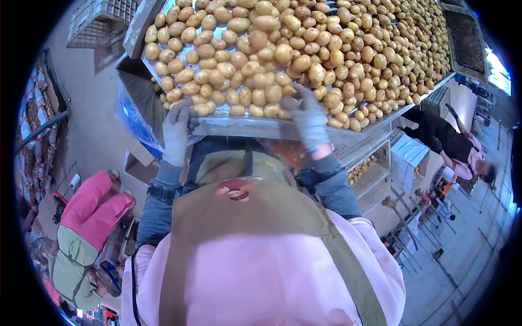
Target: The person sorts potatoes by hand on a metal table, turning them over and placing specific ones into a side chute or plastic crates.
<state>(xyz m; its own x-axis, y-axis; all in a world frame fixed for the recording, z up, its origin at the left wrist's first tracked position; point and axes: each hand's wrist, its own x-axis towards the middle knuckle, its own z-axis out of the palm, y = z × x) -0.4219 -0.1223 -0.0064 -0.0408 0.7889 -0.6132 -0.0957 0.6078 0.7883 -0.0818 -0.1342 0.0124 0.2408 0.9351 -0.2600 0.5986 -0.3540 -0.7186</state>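
A great heap of small yellow-brown potatoes (258, 70) covers a sorting table with a pale metal front edge (239, 126). My left hand (178, 130), in a grey glove, is at the near left corner with its bent fingers apart, right at the nearest potatoes. Farther right along that edge, my right hand (309, 117) wears a matching glove. Its fingers are spread and reach in among the potatoes, slightly blurred. Neither hand shows a potato in its grasp. Between the hands, the front row of potatoes lies close to the edge.
Blue plastic sheeting (136, 122) hangs at the table's left side. Crates holding potatoes (363, 169) are stacked below on the right. A plastic crate (102, 22) stands at upper left, near filled bags (38, 130). One person (89, 228) bends at left; another person (448, 138) is at right.
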